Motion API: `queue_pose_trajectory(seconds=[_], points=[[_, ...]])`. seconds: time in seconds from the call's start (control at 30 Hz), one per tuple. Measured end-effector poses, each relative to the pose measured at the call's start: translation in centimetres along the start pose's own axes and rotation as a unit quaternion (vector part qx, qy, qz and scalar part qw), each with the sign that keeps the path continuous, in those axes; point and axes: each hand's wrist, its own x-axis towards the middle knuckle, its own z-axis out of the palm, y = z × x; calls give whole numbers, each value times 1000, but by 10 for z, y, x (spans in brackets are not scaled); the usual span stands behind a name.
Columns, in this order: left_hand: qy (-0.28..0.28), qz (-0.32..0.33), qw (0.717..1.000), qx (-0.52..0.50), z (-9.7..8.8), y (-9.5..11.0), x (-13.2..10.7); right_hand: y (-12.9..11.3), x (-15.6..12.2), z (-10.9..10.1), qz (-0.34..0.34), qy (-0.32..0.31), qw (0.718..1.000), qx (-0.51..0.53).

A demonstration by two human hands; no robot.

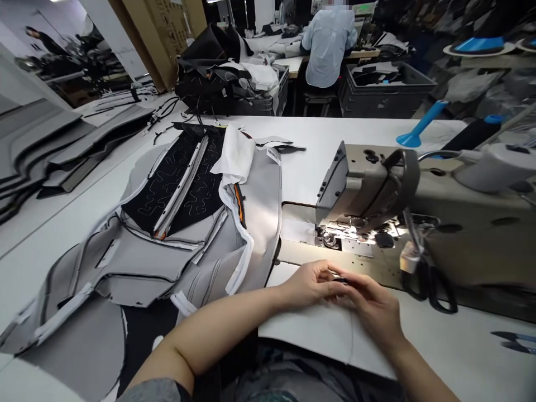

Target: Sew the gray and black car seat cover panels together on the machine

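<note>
A small dark piece point(340, 280) in a two-handed pinch

The piece sits between the left hand point(307, 285) and the right hand point(374, 304), near the front edge of the white tabletop point(473, 340). Both grips are closed on it, the fingers hiding most of its shape. It looks light and probably stiff, small enough to slip away; thumb and forefinger on its edges should suit it best. A fine thread point(352, 335) seems to hang below the hands, likely easy to snag or snap. Just beyond stands the sewing machine point(473, 201), heavy-looking, with scissors point(426, 279) beside it. To the left spreads a grey cover point(151, 257), likely floppy and awkward, better lifted by its seams.
</note>
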Motion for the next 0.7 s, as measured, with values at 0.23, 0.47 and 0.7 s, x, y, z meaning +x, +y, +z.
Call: queue_pose_trajectory(seconds=[0.23, 0.47, 0.7], points=[[90, 22, 995, 31, -2, -3, 6, -11, 7, 0, 50, 11, 999, 10], [135, 11, 990, 41, -7, 10, 7, -14, 13, -2, 52, 13, 999, -4], [174, -63, 969, -165, -8, 19, 11, -23, 2, 3, -244, -168, 947, -129]])
